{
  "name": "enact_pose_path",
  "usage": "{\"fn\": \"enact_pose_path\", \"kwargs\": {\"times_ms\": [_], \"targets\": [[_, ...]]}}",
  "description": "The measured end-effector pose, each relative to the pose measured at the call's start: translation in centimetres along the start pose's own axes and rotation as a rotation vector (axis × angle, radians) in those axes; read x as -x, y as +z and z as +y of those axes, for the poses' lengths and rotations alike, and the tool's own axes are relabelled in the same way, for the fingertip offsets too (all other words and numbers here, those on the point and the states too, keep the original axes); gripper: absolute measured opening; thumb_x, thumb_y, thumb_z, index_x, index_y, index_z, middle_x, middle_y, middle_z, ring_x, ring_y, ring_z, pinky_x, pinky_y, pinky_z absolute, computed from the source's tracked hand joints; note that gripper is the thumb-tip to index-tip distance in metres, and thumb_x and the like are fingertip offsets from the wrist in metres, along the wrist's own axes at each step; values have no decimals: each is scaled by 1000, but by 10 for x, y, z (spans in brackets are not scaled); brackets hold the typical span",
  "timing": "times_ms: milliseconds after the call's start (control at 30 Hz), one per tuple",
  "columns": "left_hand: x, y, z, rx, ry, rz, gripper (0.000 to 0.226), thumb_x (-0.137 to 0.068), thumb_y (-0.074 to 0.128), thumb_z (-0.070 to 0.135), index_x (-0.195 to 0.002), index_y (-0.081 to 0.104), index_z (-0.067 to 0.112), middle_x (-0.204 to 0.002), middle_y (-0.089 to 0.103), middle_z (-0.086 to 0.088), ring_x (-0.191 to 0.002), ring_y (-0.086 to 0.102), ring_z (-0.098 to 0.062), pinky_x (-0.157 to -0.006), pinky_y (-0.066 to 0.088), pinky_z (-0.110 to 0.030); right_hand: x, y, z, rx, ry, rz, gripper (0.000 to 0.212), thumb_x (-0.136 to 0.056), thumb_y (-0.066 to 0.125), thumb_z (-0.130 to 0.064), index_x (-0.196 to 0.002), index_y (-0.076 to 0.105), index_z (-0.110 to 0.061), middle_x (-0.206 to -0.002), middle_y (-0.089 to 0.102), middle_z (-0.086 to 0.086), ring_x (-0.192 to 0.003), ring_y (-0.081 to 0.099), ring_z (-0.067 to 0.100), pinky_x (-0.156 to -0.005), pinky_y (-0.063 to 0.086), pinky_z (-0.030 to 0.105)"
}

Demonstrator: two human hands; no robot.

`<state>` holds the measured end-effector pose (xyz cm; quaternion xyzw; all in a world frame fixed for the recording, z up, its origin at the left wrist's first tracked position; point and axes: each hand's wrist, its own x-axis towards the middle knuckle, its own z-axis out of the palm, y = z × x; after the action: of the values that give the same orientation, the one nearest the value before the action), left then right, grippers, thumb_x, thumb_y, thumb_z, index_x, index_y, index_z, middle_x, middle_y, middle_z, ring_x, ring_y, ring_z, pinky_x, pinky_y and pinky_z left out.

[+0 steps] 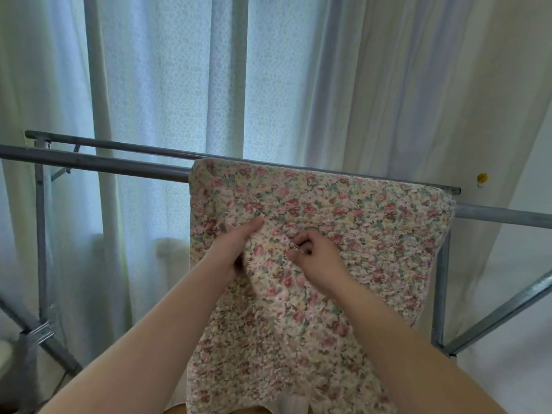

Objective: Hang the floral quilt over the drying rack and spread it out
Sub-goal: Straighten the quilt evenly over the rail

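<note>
The floral quilt [373, 222], cream with small pink and green flowers, lies folded over the two grey top bars of the metal drying rack [98, 164]. It covers the right part of the bars and hangs down toward me. My left hand [236, 249] grips a raised fold of the quilt from the left, fingers tucked under it. My right hand [313, 255] pinches the same fold from the right, just below the bars. The quilt's far side is hidden behind the rack.
Pale sheer curtains [167, 85] hang close behind the rack. The left half of both bars is bare. Slanted rack legs [501, 312] and an upright post [440, 288] stand at the right, another leg with a clamp [41, 333] at the lower left.
</note>
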<state>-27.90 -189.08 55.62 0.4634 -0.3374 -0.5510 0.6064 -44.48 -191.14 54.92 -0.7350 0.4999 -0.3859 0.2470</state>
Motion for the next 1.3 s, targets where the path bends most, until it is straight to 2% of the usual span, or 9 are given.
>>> {"fn": "enact_pose_path", "kwargs": {"times_ms": [133,333,433,533,633,733,900,1133,1300], "targets": [[1,13,5,49,-16,39,43,-75,73,32,-107,62,5,-98,70,-13,-85,68,-28,-77,55,-41,11,7,-4,445,-301,266,14,-92,52,-27,-102,59,-20,-98,59,1,-87,55,18,-65,44,31],[7,27,10,175,-59,16,27,-84,63,25,-100,63,4,-95,70,-15,-83,68,-29,-71,55,-39,36,24,-11,684,-187,70,101,-69,32,-83,-143,15,-16,-148,29,6,-132,30,27,-101,33,48],[11,33,10,256,-69,-6,23,-86,62,25,-96,63,4,-91,69,-13,-80,67,-27,-64,54,-37,38,27,-7,704,-140,19,105,-69,60,-64,-143,-2,-26,-151,20,4,-134,26,27,-101,36,50],[14,31,6,281,-16,2,36,-81,67,30,-106,61,4,-97,68,-12,-84,66,-27,-74,55,-41,33,13,-6,577,-86,17,85,-75,69,-25,-142,16,-29,-133,48,4,-108,54,24,-79,53,35],[15,28,-2,106,210,164,57,-77,69,37,-119,44,9,-106,61,-11,-84,63,-27,-72,54,-39,23,-7,-8,418,-16,1,64,-79,57,-2,-136,39,-22,-103,64,4,-69,62,16,-52,53,29],[20,21,-13,-432,734,469,62,-78,65,41,-125,32,17,-120,45,-8,-111,48,-29,-94,39,-38,12,-30,-11,285,32,-110,51,-77,58,2,-124,54,-16,-90,64,6,-57,57,14,-39,43,21],[18,9,-27,-1457,1529,269,77,-66,65,39,-134,36,17,-144,32,-16,-135,20,-33,-109,16,-54,-2,-65,-17,102,49,-281,33,-66,71,1,-89,65,-21,-94,69,8,-89,63,28,-82,51,46],[3,13,-20,-1856,1801,193,86,-73,64,31,-144,15,25,-155,-3,-9,-140,3,-32,-105,3,-64,-13,-96,-17,-195,102,-611,39,-77,62,9,-103,65,-20,-105,70,9,-94,66,25,-72,55,32],[6,32,18,-1901,1959,32,64,-69,59,17,-132,47,23,-134,53,-10,-119,50,-36,-96,34,-58,-16,-114,-20,-27,72,-564,47,-75,71,-7,-118,54,-16,-120,60,0,-103,61,15,-89,51,34]]}}
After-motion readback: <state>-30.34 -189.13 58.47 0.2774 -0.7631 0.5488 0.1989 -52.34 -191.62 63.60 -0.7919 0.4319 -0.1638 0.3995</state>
